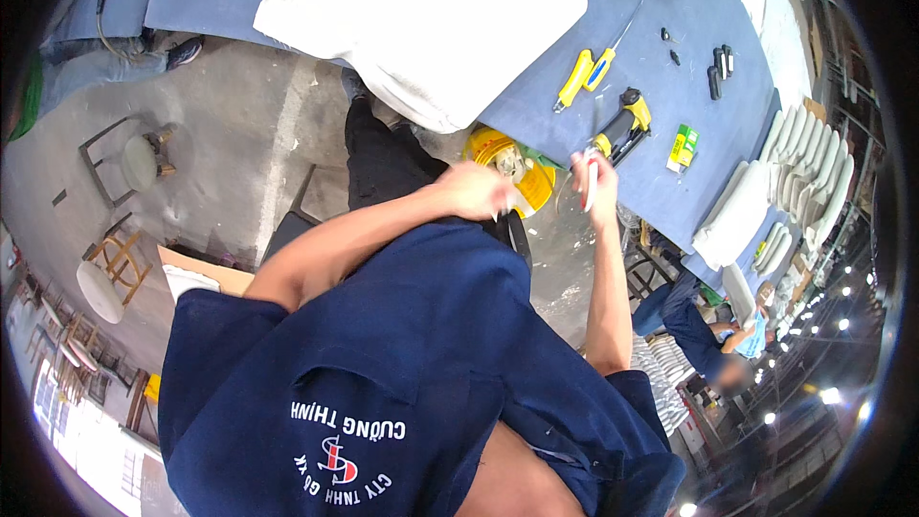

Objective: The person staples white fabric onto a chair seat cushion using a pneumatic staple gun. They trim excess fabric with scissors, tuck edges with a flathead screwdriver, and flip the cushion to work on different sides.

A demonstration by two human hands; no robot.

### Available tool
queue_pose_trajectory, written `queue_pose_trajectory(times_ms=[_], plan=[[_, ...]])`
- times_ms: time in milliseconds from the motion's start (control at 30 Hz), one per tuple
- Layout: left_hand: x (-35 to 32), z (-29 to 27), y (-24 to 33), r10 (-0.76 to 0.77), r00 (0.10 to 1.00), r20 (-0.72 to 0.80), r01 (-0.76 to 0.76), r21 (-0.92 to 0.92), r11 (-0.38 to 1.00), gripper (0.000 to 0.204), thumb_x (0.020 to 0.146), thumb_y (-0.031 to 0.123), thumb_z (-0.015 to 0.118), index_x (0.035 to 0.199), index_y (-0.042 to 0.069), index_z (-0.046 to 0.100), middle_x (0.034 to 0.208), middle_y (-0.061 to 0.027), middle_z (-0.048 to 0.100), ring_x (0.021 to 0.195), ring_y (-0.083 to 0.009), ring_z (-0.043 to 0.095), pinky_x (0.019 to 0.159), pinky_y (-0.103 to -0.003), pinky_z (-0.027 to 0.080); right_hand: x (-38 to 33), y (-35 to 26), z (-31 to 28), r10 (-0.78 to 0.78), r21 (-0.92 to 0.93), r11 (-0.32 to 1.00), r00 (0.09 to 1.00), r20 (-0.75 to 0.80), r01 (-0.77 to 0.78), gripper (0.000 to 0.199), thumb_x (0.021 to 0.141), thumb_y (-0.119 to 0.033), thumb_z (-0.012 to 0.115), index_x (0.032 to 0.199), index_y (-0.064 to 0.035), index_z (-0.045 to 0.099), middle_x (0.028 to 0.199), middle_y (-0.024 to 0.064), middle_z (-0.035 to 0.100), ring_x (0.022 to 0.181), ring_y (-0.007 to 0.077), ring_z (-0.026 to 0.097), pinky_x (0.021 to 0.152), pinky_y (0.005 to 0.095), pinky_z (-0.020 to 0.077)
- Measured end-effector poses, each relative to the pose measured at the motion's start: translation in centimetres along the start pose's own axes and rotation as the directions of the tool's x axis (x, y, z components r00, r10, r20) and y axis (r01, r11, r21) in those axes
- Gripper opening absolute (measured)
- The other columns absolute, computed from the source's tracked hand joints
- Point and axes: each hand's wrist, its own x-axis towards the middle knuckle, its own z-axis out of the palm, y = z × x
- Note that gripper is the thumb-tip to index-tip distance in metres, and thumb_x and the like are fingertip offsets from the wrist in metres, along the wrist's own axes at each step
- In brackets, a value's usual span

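- Both hands are up in front of the chest — the left hand (476, 190) is curled into a loose fist; whether it grips anything I can't tell.
- Right hand (595, 184) is closed round a thin white strip (591, 193), held above the bench (670, 10) edge.
- Yellow bucket (525, 175) sits just below the hands — its contents are a blur.
- Stapler (622, 126), screwdriver (589, 69) and cushion (421, 10) lie on the bench.

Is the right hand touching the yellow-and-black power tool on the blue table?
Cannot tell. In the head view the right hand, holding a small white object, overlaps the yellow-and-black power tool at its near end; no contact or gap shows plainly.
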Motion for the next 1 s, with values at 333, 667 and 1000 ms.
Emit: queue_pose_trajectory(times_ms=[333, 667, 1000], plan=[[-2.7, -1.3, -10.8, -0.427, 0.886, 0.180, 0.297, -0.928, 0.225, 0.052, 0.109, 0.053, 0.054, 0.143, 0.014, 0.057, 0.125, -0.0074, 0.073, 0.105, -0.0186, 0.070, 0.081, -0.037, 0.054, 1.0, 4.6, -0.5, 0.064, 0.082, 0.995, 0.975, -0.214, -0.047, 0.034, 0.103, -0.023, 0.073, 0.129, -0.0005, 0.072, 0.096, -0.0031, 0.070, 0.083, 0.0046, 0.061, 0.074, 0.0238, 0.0497], [0.2, 0.0, -9.0, -0.583, 0.812, -0.033, -0.153, -0.975, -0.159, 0.036, 0.114, 0.044, 0.047, 0.135, 0.015, 0.055, 0.123, -0.0048, 0.069, 0.106, -0.0202, 0.069, 0.078, -0.036, 0.053, -0.2, -1.0, 5.8, 0.053, 0.250, 0.967, 0.997, -0.047, -0.040, 0.030, 0.110, -0.016, 0.060, 0.135, -0.0010, 0.067, 0.108, -0.0006, 0.070, 0.092, 0.0072, 0.062, 0.080, 0.0248, 0.0508], [0.8, -0.7, -9.1, -0.462, 0.886, -0.033, -0.128, -0.976, -0.178, 0.041, 0.112, 0.028, 0.035, 0.136, 0.006, 0.061, 0.127, -0.0095, 0.075, 0.089, -0.0162, 0.071, 0.069, -0.029, 0.053, -5.4, -4.7, 10.5, -0.114, 0.032, 0.993, 0.979, 0.171, 0.110, 0.037, 0.098, -0.013, 0.070, 0.132, 0.0010, 0.069, 0.105, 0.0085, 0.071, 0.086, 0.0153, 0.068, 0.078, 0.0300, 0.0548]])
